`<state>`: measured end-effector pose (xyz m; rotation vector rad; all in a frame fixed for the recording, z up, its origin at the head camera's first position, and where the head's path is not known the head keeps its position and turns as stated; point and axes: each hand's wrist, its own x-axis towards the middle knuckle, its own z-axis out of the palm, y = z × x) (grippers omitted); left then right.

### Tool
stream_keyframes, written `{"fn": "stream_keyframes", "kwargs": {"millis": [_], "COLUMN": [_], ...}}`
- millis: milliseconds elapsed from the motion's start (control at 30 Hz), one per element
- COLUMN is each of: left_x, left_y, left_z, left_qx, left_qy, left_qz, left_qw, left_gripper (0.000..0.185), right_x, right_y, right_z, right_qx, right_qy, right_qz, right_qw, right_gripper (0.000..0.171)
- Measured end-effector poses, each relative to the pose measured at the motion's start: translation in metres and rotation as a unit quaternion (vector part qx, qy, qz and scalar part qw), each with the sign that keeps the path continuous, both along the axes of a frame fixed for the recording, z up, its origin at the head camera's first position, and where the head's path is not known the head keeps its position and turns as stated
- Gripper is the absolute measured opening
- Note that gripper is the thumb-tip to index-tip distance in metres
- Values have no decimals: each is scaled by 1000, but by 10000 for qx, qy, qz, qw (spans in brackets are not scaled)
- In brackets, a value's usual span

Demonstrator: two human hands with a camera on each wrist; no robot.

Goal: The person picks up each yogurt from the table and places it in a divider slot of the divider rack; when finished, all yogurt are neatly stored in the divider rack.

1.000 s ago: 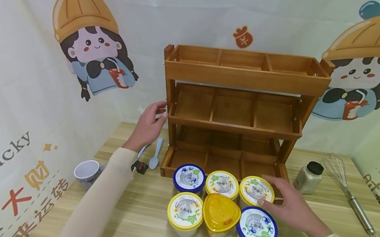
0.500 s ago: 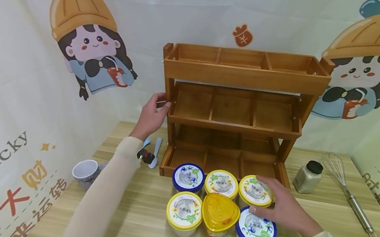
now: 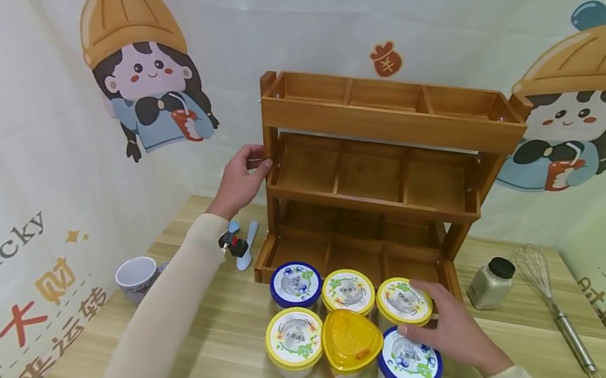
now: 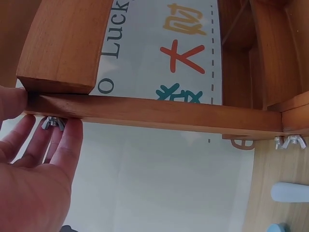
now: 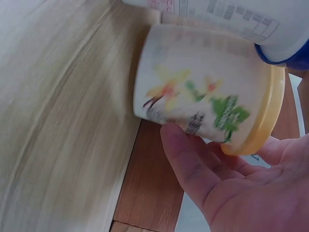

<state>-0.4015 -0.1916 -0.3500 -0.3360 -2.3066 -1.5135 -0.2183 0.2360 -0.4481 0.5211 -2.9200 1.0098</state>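
Note:
My left hand (image 3: 240,180) holds the left post of a three-tier wooden shelf rack (image 3: 393,126). In the left wrist view its thumb is on one face of the post (image 4: 159,115), and the fingers lie on the other, beside a wing nut (image 4: 53,123). My right hand (image 3: 457,330) rests against the right side of a yellow-lidded tub (image 3: 402,301), fingers extended along its printed wall (image 5: 193,92). Just below the thumb stands a blue-lidded tub (image 3: 409,365). Another blue-lidded tub (image 3: 295,283), two more yellow-lidded ones and an amber-lidded cup (image 3: 351,341) complete two rows.
A jar with a black cap (image 3: 492,283) and a whisk (image 3: 556,308) lie to the right. At left are a patterned cup (image 3: 136,275) and a pale blue spoon (image 3: 248,249). A printed cloth (image 3: 244,26) hangs behind the rack.
My left hand has moved up and right onto the rack's post. The right hand has shifted left, and the back row of tubs has slid slightly left.

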Motion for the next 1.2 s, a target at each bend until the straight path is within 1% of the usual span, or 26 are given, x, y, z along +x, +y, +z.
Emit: {"fn": "stream_keyframes", "kwargs": {"millis": [133,333,567,900,1200], "left_x": [0,0,0,0,1], "left_y": [0,3,6,6,7], "left_z": [1,1,1,2,4], "left_qx": [-19,-79,-241,-244,-262], "left_qy": [-71,-113,-138,-118,-154], "left_qz": [35,184,333,327,314], "left_qw": [10000,9997,9991,9991,9990], "left_gripper": [46,46,44,42,41], "right_x": [-2,-4,-6,-5,-8], "right_y": [-4,-6,-6,-10,-14], "right_z": [2,1,0,-1,1], "right_qx": [51,114,-59,-87,-48], "right_qy": [-122,-273,-270,1,-139], "right_qz": [-61,-105,-111,-187,-375], "right_qw": [9999,9995,9996,9998,9992], "right_gripper": [96,101,95,91,90]}}
